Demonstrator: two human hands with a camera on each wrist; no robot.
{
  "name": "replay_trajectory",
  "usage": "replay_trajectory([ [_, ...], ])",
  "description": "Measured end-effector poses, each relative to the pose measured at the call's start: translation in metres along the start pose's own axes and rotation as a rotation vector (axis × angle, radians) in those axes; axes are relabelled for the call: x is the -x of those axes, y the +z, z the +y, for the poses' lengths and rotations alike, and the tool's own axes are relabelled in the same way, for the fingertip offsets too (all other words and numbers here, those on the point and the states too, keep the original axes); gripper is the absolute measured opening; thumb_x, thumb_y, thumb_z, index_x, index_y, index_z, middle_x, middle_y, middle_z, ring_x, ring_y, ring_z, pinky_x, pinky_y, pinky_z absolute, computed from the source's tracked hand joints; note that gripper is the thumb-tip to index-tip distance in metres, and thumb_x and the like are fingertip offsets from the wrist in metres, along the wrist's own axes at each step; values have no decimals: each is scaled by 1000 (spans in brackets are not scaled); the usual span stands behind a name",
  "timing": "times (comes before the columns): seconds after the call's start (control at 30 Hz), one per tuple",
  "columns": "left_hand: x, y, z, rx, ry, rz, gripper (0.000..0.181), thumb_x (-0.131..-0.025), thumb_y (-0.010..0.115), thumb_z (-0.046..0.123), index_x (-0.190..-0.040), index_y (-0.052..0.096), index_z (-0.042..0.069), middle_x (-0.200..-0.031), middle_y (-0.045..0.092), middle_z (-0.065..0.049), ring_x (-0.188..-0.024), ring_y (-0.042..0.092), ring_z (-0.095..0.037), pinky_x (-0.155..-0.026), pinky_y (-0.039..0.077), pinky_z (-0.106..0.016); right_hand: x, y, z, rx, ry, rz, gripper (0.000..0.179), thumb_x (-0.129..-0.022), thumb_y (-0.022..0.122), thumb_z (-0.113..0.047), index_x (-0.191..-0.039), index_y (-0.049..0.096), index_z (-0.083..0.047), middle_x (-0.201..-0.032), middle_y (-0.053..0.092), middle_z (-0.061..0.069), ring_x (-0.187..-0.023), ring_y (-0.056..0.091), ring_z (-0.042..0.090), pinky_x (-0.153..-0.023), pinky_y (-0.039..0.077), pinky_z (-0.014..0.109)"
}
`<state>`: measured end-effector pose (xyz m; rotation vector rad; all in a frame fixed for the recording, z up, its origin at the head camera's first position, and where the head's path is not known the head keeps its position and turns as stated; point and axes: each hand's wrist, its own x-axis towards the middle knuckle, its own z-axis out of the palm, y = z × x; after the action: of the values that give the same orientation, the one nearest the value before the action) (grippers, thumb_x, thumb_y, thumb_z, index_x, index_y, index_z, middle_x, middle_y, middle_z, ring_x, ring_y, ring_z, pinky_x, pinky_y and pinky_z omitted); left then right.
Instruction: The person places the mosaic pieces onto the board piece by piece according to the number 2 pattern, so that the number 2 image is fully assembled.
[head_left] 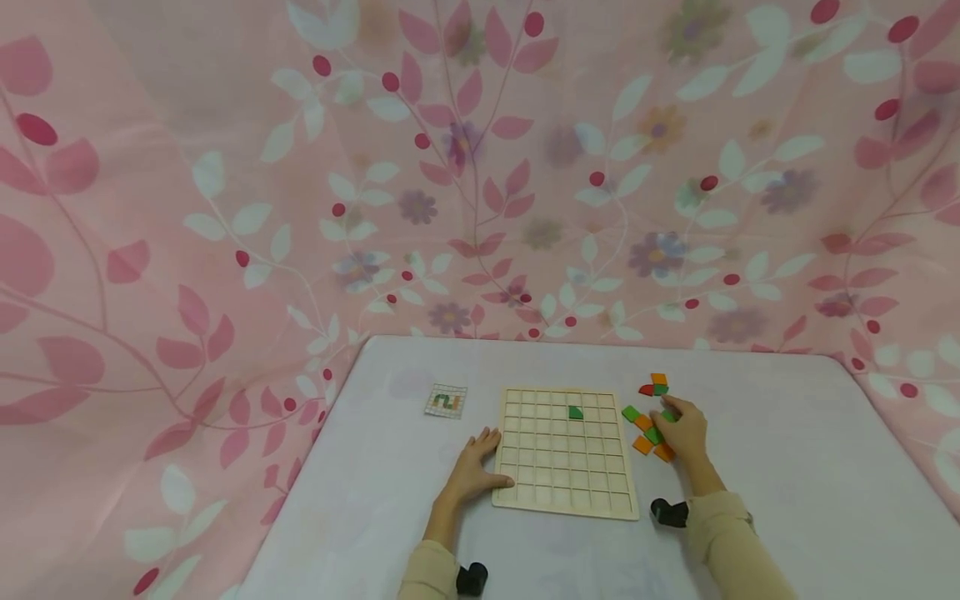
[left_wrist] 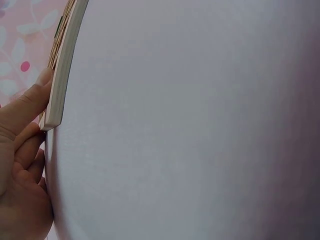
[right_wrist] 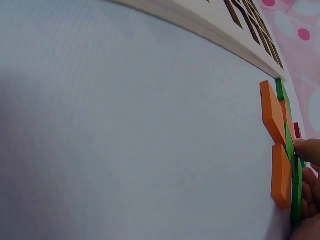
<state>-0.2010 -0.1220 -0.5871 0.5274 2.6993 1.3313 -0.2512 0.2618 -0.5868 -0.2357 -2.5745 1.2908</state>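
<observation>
At the right of the head view, I observe the right hand (head_left: 684, 429) over flat green and orange tiles (head_left: 643, 423); I cannot tell whether it pinches one. Caution: the tiles crowd together, so lifting one could drag its neighbours. At lower centre, the left hand (head_left: 472, 471) lies spread, its thumb on the lower-left corner of the pale wooden grid board (head_left: 562, 467). Uneven pressure there could skew the board and the green tile (head_left: 575, 412) on it. Red, orange and green pieces (head_left: 659, 388) just above the right hand restrict clearance. A small printed grid card (head_left: 446, 401) lies left of the board, apart from both hands.
</observation>
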Motion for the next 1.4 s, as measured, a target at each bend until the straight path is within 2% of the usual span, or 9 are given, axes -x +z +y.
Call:
replay_trajectory([
  [0.23,1,0,3,-1,-27,13,87,-65,85,21,-135,43,-9,-141,42,-22,-136,29,-38,-114,15,-53,13,-17,13,33,-7,-29,47,-88,62,-17,-125,52,10,-121,54,29,-109,51,39,-97,41,51],
  [0.47,2,-2,5,23,-43,22,87,-65,86,21,-135,43,-8,-142,41,-22,-137,28,-40,-113,16,-56,24,-27,19,84,-86,-36,45,-84,63,-8,-123,52,12,-119,56,30,-108,52,41,-97,41,54],
  [0.77,3,-1,6,35,-41,27,87,-64,86,21,-134,43,-10,-141,41,-24,-136,29,-39,-114,15,-55,30,-22,24,77,-9,66,42,-87,63,-16,-120,56,9,-117,57,26,-106,54,36,-94,45,50],
  [0.87,3,0,7,35,-37,30,88,-64,86,20,-134,43,-11,-140,42,-25,-136,29,-41,-113,16,-56,32,-23,24,94,-8,80,41,-85,65,-16,-116,58,9,-113,58,26,-101,55,35,-88,48,45],
  [1.0,3,0,7,34,-34,29,88,-63,86,19,-133,43,-11,-140,42,-25,-136,30,-41,-113,16,-57,32,-30,24,140,-51,69,36,-81,68,-12,-108,62,11,-102,63,27,-90,58,34,-75,50,35],
  [1.13,1,0,6,41,-36,26,87,-64,86,20,-134,43,-10,-141,41,-23,-137,28,-39,-114,15,-55,29,-35,22,157,-73,60,34,-77,69,-10,-102,63,12,-92,65,26,-81,58,31,-64,48,26],
  [1.27,1,0,5,32,-22,23,88,-64,86,21,-135,43,-10,-141,41,-23,-136,29,-40,-114,15,-55,28,-31,14,105,-23,74,32,-77,69,-10,-101,65,10,-89,65,22,-78,55,23,-58,42,15],
  [1.4,2,0,4,25,-21,28,88,-63,86,21,-134,43,-9,-140,42,-24,-136,29,-41,-113,16,-56,26,-18,0,0,-52,60,30,-76,72,-7,-100,66,10,-85,64,21,-70,51,10,-55,41,10],
])
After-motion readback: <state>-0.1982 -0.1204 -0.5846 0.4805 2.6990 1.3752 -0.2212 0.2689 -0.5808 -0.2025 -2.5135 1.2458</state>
